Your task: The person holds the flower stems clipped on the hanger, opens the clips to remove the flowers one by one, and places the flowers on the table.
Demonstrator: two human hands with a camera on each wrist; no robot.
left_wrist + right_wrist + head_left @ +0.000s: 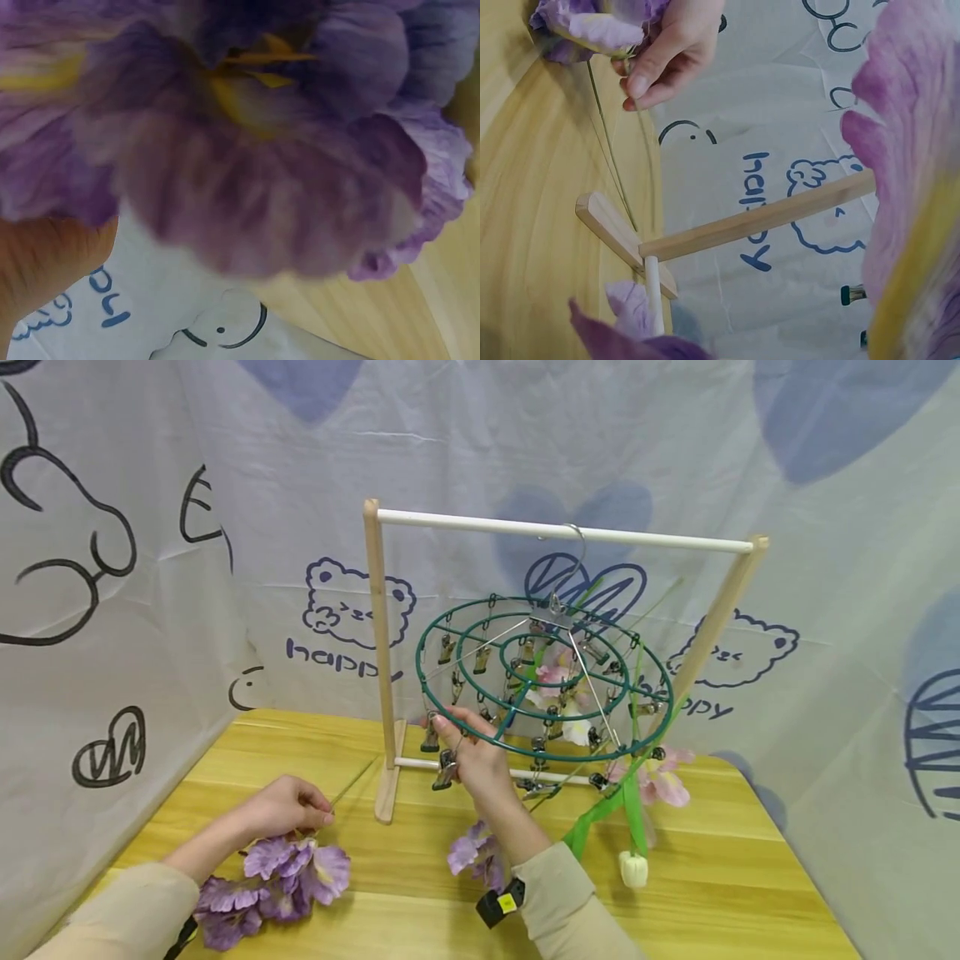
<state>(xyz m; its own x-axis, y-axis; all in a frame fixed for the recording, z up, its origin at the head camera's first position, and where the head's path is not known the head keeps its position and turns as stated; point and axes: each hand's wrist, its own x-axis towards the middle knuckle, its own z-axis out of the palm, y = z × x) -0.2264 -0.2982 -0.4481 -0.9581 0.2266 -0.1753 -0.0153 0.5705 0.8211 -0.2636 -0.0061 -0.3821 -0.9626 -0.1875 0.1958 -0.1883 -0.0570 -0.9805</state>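
A round green clip hanger [517,714] hangs by a metal hook from a white rod, with many small metal clips below its rings. My right hand [480,764] grips its front-left edge by a clip [430,735]; the exact finger contact is partly hidden. Another clip [445,770] dangles in front of that hand. At the lower left my left hand [288,806] pinches the thin stem [352,789] of a purple artificial flower [281,881]. Its petals [262,180] fill most of the left wrist view. In the right wrist view, the left hand's [676,56] thumb and fingertips hold the stem.
The wooden stand [380,635] rests on a wood-grain table [720,868]. A purple flower [477,856] is beside the right forearm. Pink flowers [663,781] and a white tulip [633,870] with green leaves hang at the hanger's right. Printed cloth [465,460] surrounds the table.
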